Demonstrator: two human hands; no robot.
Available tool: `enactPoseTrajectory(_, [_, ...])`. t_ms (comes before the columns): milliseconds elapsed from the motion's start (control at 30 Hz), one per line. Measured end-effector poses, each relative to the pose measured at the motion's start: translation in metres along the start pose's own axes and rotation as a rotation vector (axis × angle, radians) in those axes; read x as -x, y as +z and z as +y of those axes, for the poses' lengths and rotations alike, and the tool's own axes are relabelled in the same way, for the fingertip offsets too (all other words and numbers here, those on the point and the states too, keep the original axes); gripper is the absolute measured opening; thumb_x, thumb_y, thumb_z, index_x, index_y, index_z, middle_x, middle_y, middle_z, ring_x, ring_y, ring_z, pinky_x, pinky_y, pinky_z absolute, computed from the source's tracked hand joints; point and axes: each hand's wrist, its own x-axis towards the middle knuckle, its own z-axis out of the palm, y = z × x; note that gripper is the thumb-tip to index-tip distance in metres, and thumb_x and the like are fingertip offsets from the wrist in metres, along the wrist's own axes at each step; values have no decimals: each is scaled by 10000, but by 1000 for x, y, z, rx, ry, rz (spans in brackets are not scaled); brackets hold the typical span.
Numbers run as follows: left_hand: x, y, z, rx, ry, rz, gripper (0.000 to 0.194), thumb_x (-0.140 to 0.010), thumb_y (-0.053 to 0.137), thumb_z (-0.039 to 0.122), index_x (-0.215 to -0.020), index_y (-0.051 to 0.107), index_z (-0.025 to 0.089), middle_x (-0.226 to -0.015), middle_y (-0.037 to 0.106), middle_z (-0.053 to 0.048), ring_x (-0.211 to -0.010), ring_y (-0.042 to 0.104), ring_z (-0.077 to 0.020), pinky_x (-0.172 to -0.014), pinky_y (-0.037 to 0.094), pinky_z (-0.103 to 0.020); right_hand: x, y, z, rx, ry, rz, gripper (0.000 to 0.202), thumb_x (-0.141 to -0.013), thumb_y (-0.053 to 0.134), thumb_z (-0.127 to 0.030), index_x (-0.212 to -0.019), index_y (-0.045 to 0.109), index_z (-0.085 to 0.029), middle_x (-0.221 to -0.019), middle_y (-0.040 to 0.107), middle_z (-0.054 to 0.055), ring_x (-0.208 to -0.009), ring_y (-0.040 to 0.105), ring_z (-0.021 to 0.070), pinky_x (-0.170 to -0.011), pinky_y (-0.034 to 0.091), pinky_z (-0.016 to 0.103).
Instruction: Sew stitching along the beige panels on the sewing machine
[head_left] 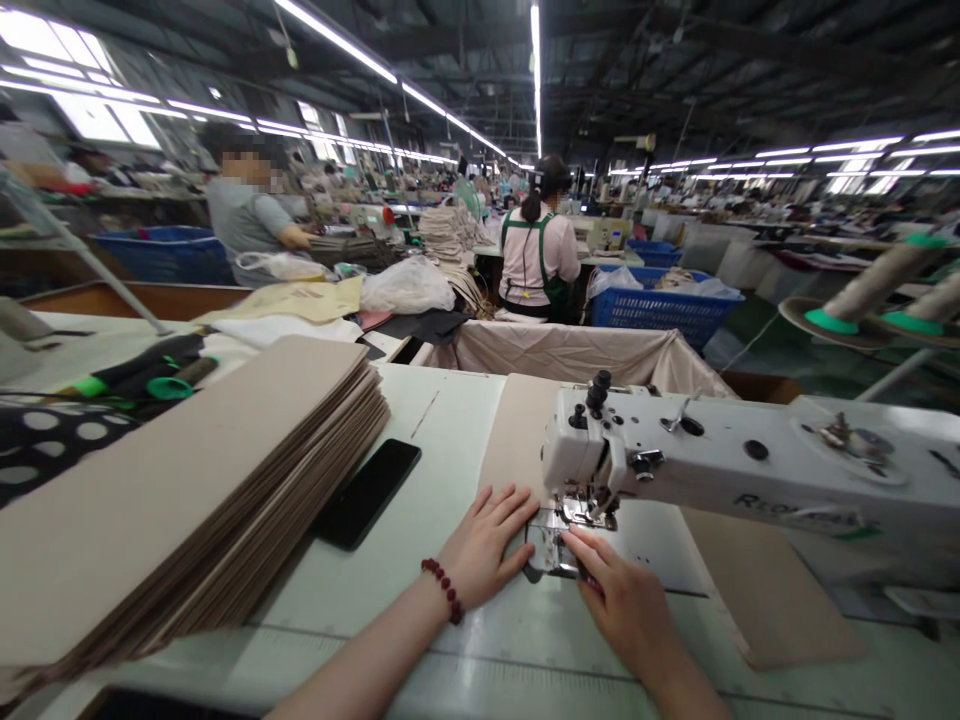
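Observation:
A white sewing machine [720, 460] stands on the pale green table, its presser foot [586, 512] down near the metal plate. A beige fabric panel [517, 430] lies behind and left of the machine head. My left hand [487, 540] rests flat, fingers spread, with the fingertips at the panel's near edge and the thumb beside the plate. My right hand [619, 595] is just in front of the presser foot. Its fingers are bent together at the plate's right side, and a small dark thing shows under them, too hidden to name. Another beige panel [772, 590] lies under the machine arm.
A tall stack of beige panels [187, 480] fills the left side, with a black phone [371, 492] beside it. A cloth-lined bin [555, 345] stands behind the table. Thread cones [877, 290] rise at right. Two co-workers [536, 245] and a blue basket [667, 305] are farther back.

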Motion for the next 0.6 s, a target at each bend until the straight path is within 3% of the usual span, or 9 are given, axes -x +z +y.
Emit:
enactPoseTrajectory(333, [2,5,0,-29,-22,31,699,-946,474,475,-1524,171,227,-1569,230,-66,-1440,190,-255,-1169,128,-460,-1,-3,-6,26,18,43,563,-850,465,-75,-1353,464,-327,-1400,512,-18,-1129,587,193,-925,493,339])
enactPoseTrajectory(400, [1,4,1,-36,-43,32,701,-940,482,490,-1521,184,237,-1548,293,-61,-1426,234,-251,-1166,133,-444,-1,-2,-6,27,15,45,553,-854,476,-95,-1353,463,-334,-1402,510,-21,-1125,590,193,-927,491,333])
enactPoseTrajectory(500, [-10,0,3,-62,-131,54,568,-996,398,434,-1506,229,251,-1411,501,-59,-1326,410,-222,-1149,171,-434,0,-1,-5,30,12,50,539,-859,482,-114,-1347,466,-343,-1401,510,-31,-1125,592,193,-927,492,331])
enactPoseTrajectory(600, [-31,-4,1,-104,-291,77,466,-1018,382,387,-1445,349,204,-1227,610,-84,-1132,566,-231,-1060,312,-484,0,0,-6,33,11,52,552,-851,474,-104,-1343,464,-352,-1398,512,-38,-1132,589,201,-914,502,347])
